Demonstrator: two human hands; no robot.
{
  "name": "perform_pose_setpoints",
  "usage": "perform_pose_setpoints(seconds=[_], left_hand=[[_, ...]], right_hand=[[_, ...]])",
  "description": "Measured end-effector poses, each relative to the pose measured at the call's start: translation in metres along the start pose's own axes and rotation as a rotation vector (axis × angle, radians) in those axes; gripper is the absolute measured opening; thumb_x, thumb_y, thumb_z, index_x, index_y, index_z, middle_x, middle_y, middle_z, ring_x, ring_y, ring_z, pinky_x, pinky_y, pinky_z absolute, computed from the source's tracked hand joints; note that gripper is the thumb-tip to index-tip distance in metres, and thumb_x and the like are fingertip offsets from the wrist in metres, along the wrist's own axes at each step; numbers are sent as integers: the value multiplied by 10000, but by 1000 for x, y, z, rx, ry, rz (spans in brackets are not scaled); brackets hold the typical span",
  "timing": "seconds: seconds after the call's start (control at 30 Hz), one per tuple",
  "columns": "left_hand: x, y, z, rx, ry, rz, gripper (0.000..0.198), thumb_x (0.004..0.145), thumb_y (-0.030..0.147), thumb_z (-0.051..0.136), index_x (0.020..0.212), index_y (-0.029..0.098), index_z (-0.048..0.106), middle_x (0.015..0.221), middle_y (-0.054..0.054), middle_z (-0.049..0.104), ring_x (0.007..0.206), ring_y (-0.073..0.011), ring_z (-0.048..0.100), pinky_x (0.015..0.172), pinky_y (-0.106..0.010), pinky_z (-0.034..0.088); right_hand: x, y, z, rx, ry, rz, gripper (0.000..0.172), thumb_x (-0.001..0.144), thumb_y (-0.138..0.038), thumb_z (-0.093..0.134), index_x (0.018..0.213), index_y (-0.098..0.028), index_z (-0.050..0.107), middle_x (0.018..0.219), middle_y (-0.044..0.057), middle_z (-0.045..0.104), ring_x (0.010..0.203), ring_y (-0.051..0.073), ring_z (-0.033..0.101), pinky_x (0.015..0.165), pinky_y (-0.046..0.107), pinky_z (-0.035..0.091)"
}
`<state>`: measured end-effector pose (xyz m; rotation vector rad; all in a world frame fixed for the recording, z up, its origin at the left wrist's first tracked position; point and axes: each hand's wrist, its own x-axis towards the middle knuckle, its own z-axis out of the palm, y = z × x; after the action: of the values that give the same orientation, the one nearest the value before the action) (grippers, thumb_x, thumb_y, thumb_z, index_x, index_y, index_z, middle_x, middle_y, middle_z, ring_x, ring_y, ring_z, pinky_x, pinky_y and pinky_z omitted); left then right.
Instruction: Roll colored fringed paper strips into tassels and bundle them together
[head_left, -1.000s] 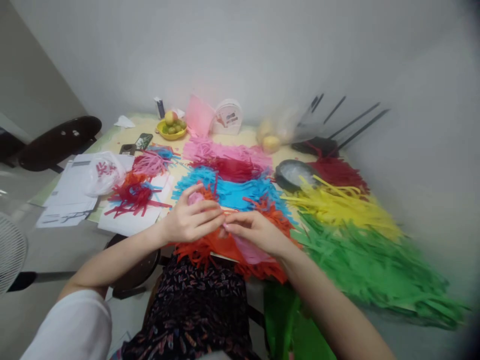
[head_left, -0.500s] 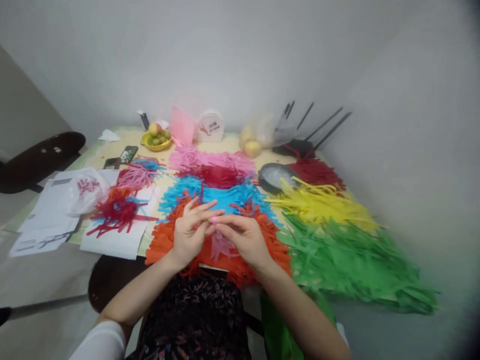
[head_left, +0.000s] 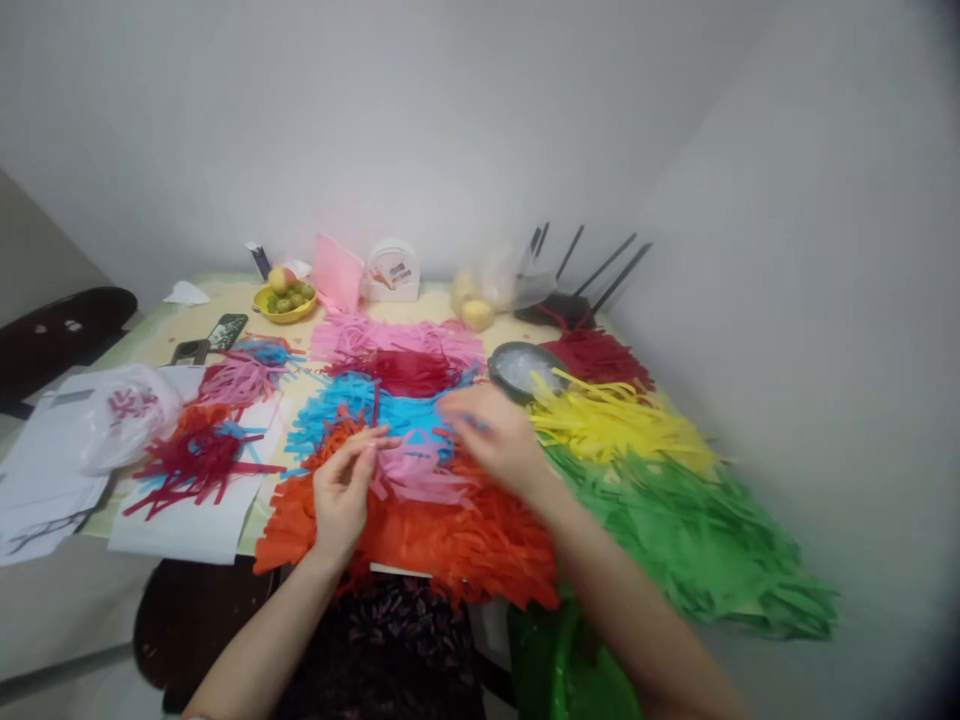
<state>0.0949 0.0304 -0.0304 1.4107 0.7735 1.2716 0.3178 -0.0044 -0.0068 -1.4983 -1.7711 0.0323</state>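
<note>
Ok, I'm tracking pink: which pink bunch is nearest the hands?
The pink bunch between left hand and right hand; the back bunch and left bunch lie farther off.

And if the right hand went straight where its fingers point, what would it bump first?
The right hand would probably meet the blue strips first, but depth is unclear, so it might pass above them.

The left hand, loosely curled, is apart from the right hand, which is blurred.
</note>
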Motion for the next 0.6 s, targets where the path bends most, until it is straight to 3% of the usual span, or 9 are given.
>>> perform_pose_setpoints(seconds=[0.07, 0.17, 0.23, 0.33, 0.43, 0.6], left_hand=[[3, 4, -4, -70, 53, -31, 185, 917, 332, 601, 855, 186, 697, 754, -10, 684, 816, -141, 646, 885, -268, 477], [3, 9, -6, -174, -5, -122, 213, 920, 357, 591, 814, 178, 634, 611, 38, 532, 608, -96, 514, 680, -211, 439], [1, 12, -7, -155, -49, -172, 239, 918, 376, 590, 800, 170, 622, 597, 43, 484, 580, -91, 467, 616, -203, 399], [-1, 14, -8, -11, -92, -196, 285, 903, 403, 602, 768, 155, 640, 622, 22, 511, 612, -103, 482, 626, -212, 401], [-2, 17, -7, 116, -162, -196, 302, 886, 414, 614, 774, 144, 691, 638, -5, 569, 644, -129, 528, 660, -233, 438], [0, 16, 1, 111, -225, -208, 241, 850, 374, 659, 878, 150, 742, 624, -11, 631, 606, -130, 570, 617, -229, 468]], right_hand=[[21, 56, -18, -387, -52, 448, 325, 993, -244, 411, 1017, -207, 733, 1081, 91, 744, 1073, 221, 653, 981, 370, 471], [40, 133, -30, -504, -153, 618, 279, 960, -171, 468, 959, -93, 736, 1031, 190, 728, 1030, 276, 667, 940, 409, 489], [41, 167, -25, -533, -238, 664, 179, 935, -191, 570, 977, -91, 712, 1043, 152, 716, 1006, 250, 669, 916, 420, 512], [36, 192, -9, -553, -335, 682, 234, 932, -299, 627, 1099, -137, 653, 1143, 84, 668, 1029, 211, 649, 907, 433, 534], [33, 202, 2, -562, -384, 675, 275, 944, -332, 608, 1150, -152, 632, 1184, 87, 644, 1047, 216, 638, 904, 435, 537], [35, 213, 2, -572, -406, 683, 294, 941, -339, 612, 1152, -134, 629, 1167, 99, 645, 1028, 216, 642, 891, 424, 541]])
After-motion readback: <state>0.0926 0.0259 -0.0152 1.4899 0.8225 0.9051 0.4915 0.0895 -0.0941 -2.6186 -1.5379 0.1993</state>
